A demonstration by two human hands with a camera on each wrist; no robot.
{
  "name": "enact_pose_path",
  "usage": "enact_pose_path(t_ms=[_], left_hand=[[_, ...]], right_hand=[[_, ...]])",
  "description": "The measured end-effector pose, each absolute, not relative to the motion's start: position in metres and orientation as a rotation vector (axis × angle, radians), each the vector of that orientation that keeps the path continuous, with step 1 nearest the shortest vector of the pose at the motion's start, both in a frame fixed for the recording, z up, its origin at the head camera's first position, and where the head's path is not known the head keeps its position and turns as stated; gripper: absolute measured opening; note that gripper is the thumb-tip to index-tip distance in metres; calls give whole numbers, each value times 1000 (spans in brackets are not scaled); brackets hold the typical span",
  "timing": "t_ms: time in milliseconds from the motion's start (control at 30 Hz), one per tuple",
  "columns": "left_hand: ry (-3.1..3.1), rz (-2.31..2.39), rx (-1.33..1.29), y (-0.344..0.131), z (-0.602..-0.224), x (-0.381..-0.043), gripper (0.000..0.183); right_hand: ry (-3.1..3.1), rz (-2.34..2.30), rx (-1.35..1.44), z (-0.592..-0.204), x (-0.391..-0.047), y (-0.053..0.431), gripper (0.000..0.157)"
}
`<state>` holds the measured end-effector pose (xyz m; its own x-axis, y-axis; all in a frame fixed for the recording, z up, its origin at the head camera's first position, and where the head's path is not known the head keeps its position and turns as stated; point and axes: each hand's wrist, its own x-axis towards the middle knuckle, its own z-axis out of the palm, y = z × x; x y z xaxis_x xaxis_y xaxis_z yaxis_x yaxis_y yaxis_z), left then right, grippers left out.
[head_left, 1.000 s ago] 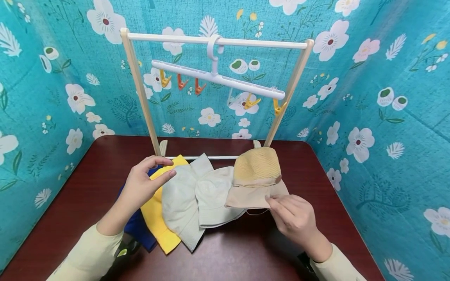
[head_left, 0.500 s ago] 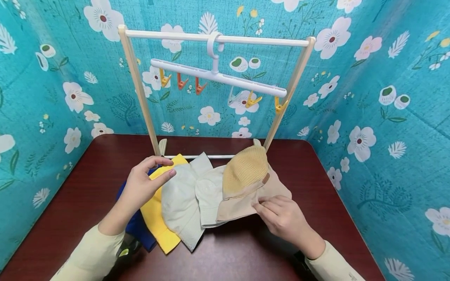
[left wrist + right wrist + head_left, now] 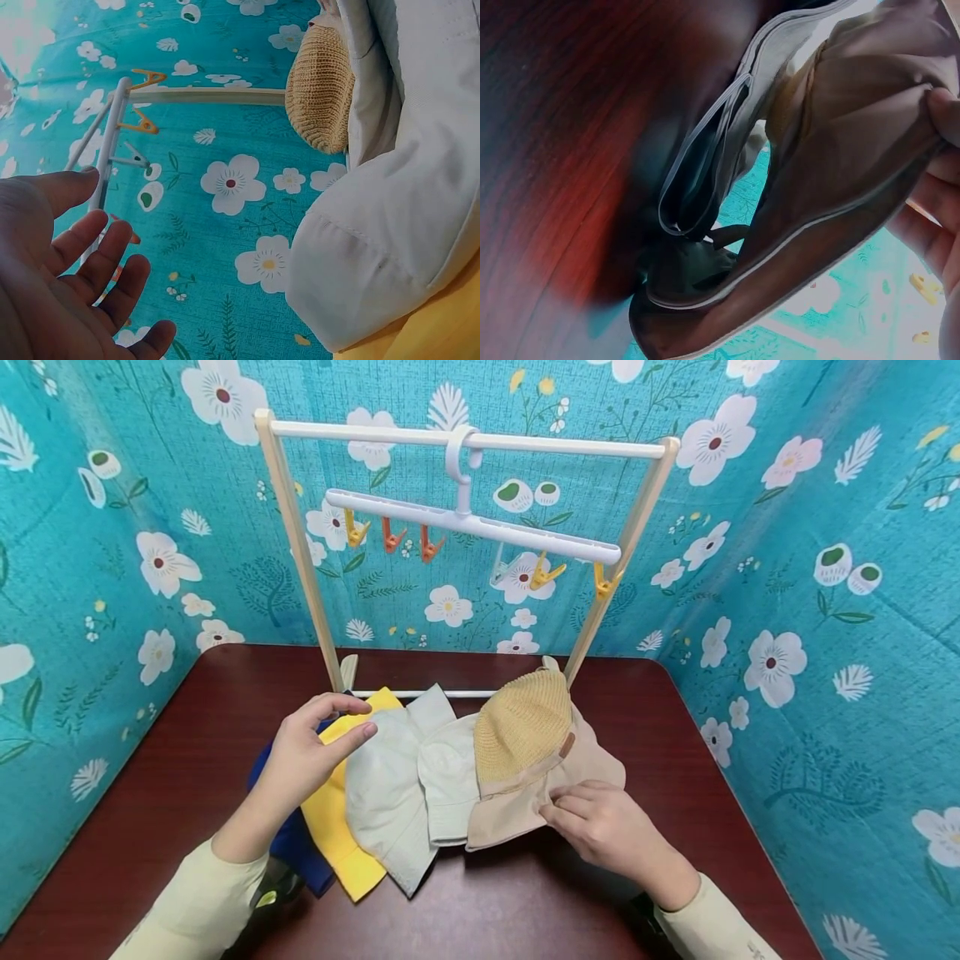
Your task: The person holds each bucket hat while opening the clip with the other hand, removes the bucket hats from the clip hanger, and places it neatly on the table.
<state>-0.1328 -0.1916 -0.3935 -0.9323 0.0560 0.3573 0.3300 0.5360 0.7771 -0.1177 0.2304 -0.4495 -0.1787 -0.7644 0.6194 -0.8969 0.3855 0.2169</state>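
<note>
My right hand [image 3: 600,827] pinches the beige brim of a sun hat [image 3: 525,731] with a tan knitted crown. In the right wrist view the thumb presses on the hat's brim [image 3: 855,142]. The hat overlaps a pale bucket hat [image 3: 450,768], which lies beside a larger pale grey hat [image 3: 382,777]. Further left are a yellow hat [image 3: 341,827] and a dark blue hat [image 3: 300,852], partly hidden by my left arm. Above these, my left hand [image 3: 315,739] holds nothing, thumb and fingers apart; the left wrist view shows its fingers [image 3: 112,240] loosely spread.
Behind the hats stands a wooden rack [image 3: 641,527] with a white top bar. From it hangs a tilted white hanger [image 3: 480,522] with several coloured clips [image 3: 543,572]. Everything stands on a dark red table [image 3: 675,735], enclosed by a blue floral curtain [image 3: 247,527].
My right hand has moved left and slightly down with the sun hat, which has turned and lies closer over the pale bucket hat. My left hand has stayed in place.
</note>
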Motion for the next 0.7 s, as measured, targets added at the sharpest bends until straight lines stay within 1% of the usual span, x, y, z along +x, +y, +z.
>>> enact_pose_path(t_ms=[233, 333, 433, 633, 700], left_hand=[[-2487, -1353, -320, -192, -393, -133, 28], [-2485, -1340, -320, -192, -393, -133, 27], [-2485, -1324, -320, -193, -393, -133, 27], [-2492, -1322, -321, -193, -394, -133, 27], [-2494, -1328, -325, -193, -394, -133, 28]], right_hand=[[-2050, 193, 1522, -453, -118, 231, 27], [-2092, 169, 1551, -454, -118, 230, 26], [-2121, 167, 1573, -455, -118, 230, 21], [-2160, 164, 1617, -460, -117, 230, 8], [-2178, 157, 1626, -461, -117, 230, 7]])
